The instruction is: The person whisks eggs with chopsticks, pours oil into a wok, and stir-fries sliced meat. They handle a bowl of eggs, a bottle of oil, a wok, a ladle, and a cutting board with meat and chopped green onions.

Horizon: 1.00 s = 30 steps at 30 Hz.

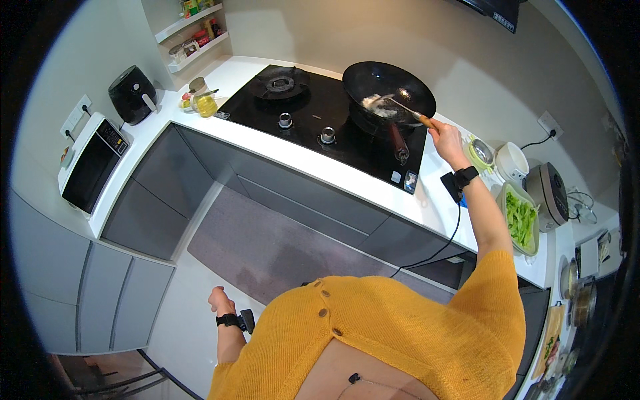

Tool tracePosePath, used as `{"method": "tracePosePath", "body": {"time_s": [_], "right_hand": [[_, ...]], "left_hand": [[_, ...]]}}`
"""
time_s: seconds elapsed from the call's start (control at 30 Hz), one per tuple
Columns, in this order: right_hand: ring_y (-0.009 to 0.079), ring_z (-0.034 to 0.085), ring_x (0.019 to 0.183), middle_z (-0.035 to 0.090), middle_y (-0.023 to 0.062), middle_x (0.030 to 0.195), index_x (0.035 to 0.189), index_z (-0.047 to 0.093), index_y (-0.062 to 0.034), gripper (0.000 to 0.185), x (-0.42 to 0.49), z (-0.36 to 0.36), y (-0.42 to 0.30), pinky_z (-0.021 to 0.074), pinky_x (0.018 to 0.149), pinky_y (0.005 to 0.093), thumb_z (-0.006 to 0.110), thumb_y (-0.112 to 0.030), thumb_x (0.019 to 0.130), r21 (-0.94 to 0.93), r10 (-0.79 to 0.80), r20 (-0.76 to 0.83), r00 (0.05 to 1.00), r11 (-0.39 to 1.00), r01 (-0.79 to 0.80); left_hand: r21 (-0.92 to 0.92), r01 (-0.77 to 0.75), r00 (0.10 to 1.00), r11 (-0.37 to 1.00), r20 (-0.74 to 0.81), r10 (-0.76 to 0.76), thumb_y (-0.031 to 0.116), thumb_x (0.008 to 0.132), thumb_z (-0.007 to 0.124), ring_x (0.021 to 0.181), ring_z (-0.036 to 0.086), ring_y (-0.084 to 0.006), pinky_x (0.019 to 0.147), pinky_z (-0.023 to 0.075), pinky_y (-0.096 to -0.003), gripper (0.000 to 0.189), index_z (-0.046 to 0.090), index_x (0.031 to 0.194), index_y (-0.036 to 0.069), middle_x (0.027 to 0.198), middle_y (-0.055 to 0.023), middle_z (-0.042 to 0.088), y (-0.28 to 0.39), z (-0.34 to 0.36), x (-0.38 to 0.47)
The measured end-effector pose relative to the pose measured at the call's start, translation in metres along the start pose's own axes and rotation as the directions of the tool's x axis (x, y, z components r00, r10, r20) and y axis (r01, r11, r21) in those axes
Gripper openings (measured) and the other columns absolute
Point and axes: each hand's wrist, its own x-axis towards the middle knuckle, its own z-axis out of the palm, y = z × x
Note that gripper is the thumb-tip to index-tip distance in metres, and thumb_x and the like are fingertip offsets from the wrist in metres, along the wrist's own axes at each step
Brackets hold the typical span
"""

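Note:
My right hand [446, 142] grips the wooden handle of a cooking spatula [403, 106] above the right side of the stove. The spatula's metal end reaches into a black wok [360, 80], touching or close to some pale food [378, 106] at its bottom. What the food is, I cannot tell. The wok sits on the right burner, and its dark red-brown handle [398, 142] points towards me. My left hand [220, 300] hangs low at my side over the floor, away from the counter, fingers curled and nothing seen in it.
Left of the wok is a bare burner [280, 84] on the black gas hob [305, 107]. A glass jug of yellow liquid [205, 105] stands beyond it. To the right are a green-rimmed tub of leafy vegetables [520, 220], a white pot [512, 161] and a rice cooker [547, 197]. A cable [452, 235] trails from my right wrist.

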Motion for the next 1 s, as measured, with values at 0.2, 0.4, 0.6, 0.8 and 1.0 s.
{"method": "tracePosePath", "body": {"time_s": [0.2, 0.4, 0.6, 0.8, 1.0], "right_hand": [[0.0347, 0.059, 0.068, 0.058, 0.0165, 0.074, 0.108, 0.061, -0.0162, 0.032, -0.001, -0.007, -0.002, 0.0480, 0.059, 0.0425, 0.059, -0.009, 0.077, -0.179, -0.061, 0.060, 0.996, 0.981, 0.071], [0.0325, 0.061, 0.068, 0.057, 0.0166, 0.073, 0.110, 0.060, -0.0208, 0.037, 0.011, 0.001, 0.019, 0.0499, 0.058, 0.0416, 0.058, -0.006, 0.076, -0.336, 0.024, 0.041, 0.999, 0.942, -0.009], [0.0349, 0.059, 0.071, 0.059, 0.0163, 0.075, 0.107, 0.060, -0.0146, 0.030, 0.018, 0.016, 0.006, 0.0477, 0.063, 0.0440, 0.061, -0.012, 0.077, -0.098, -0.007, -0.047, 0.999, 0.995, 0.003], [0.0341, 0.059, 0.069, 0.059, 0.0146, 0.073, 0.102, 0.062, -0.0162, 0.025, 0.019, 0.009, -0.006, 0.0486, 0.061, 0.0437, 0.057, -0.010, 0.078, -0.130, -0.080, -0.004, 0.997, 0.988, 0.079], [0.0336, 0.061, 0.072, 0.063, 0.0164, 0.078, 0.100, 0.066, -0.0187, 0.026, 0.011, -0.039, 0.008, 0.0492, 0.064, 0.0436, 0.054, -0.011, 0.078, -0.206, 0.081, 0.037, 0.996, 0.976, -0.072]], "left_hand": [[-0.011, -0.003, 1.000, 1.000, 0.004, 0.003, 0.013, 0.067, 0.061, 0.100, 0.045, -0.0351, 0.073, 0.0429, -0.0446, 0.043, 0.055, 0.105, -0.006, 0.123, -0.0292, 0.030, 0.003, 0.007, 0.002], [0.001, 0.023, 0.999, 1.000, 0.027, -0.023, 0.013, 0.068, 0.061, 0.100, 0.046, -0.0362, 0.074, 0.0433, -0.0447, 0.044, 0.055, 0.107, -0.006, 0.124, -0.0284, 0.029, -0.003, 0.005, 0.001], [0.010, 0.063, 0.995, 0.998, 0.079, -0.064, 0.013, 0.068, 0.061, 0.101, 0.046, -0.0361, 0.074, 0.0435, -0.0445, 0.043, 0.055, 0.107, -0.005, 0.124, -0.0276, 0.031, -0.003, 0.008, 0.010], [0.000, 0.000, 1.000, 1.000, 0.012, 0.000, 0.014, 0.069, 0.061, 0.102, 0.046, -0.0354, 0.075, 0.0432, -0.0442, 0.043, 0.055, 0.107, -0.005, 0.124, -0.0281, 0.032, 0.000, 0.011, -0.001], [-0.005, 0.017, 1.000, 1.000, 0.014, -0.017, 0.015, 0.068, 0.061, 0.100, 0.045, -0.0344, 0.073, 0.0423, -0.0433, 0.044, 0.055, 0.107, -0.004, 0.124, -0.0289, 0.030, -0.008, -0.006, 0.000]]}}
